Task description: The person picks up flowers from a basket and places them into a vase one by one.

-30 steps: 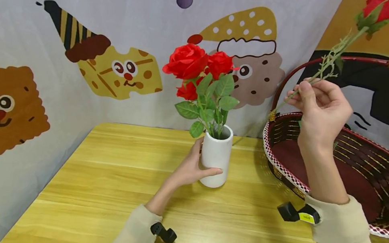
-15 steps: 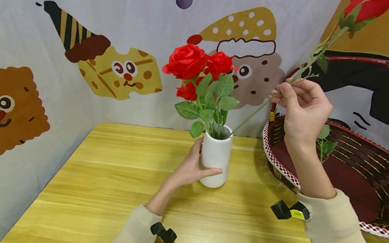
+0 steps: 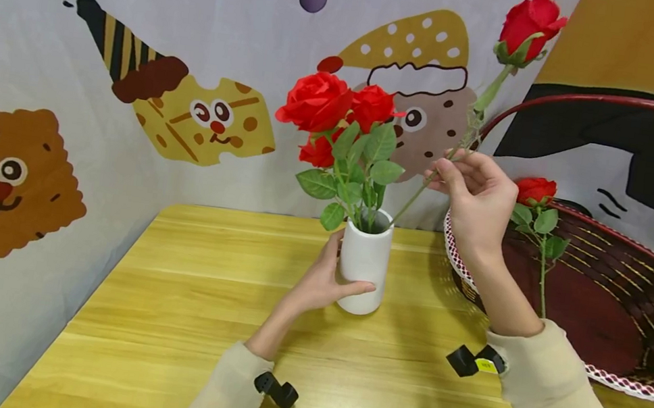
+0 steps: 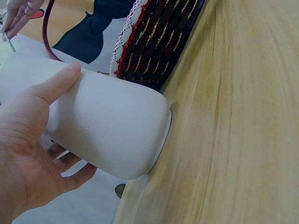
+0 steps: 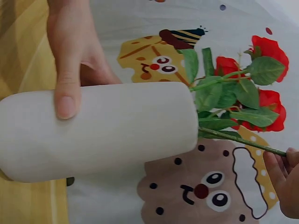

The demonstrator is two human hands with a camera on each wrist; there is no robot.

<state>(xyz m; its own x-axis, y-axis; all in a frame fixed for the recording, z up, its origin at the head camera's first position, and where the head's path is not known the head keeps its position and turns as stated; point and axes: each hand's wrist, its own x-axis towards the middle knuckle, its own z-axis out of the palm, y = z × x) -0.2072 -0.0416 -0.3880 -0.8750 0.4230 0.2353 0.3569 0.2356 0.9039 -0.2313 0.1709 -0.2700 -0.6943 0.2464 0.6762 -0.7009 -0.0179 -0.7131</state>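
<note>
A white vase (image 3: 365,263) stands upright on the wooden table, and my left hand (image 3: 329,282) grips it round the side, thumb across the front. Several red roses (image 3: 317,103) with green leaves lean to the left out of its mouth. My right hand (image 3: 477,199) pinches the stem of another red rose (image 3: 529,30) between thumb and fingertips. That rose slants up to the right, its lower stem (image 5: 243,140) reaching into the vase mouth. In the left wrist view the vase's base (image 4: 156,144) meets the table top.
A dark red woven basket (image 3: 614,307) with a white-trimmed rim and tall handle stands right of the vase. One red rose (image 3: 537,191) lies in it, partly behind my right arm. A cartoon-printed cloth (image 3: 234,15) hangs behind the wooden table (image 3: 178,322).
My right hand has moved left and down with its rose, whose stem end has entered the vase mouth. The rose in the basket has come into view. My left hand stays on the vase.
</note>
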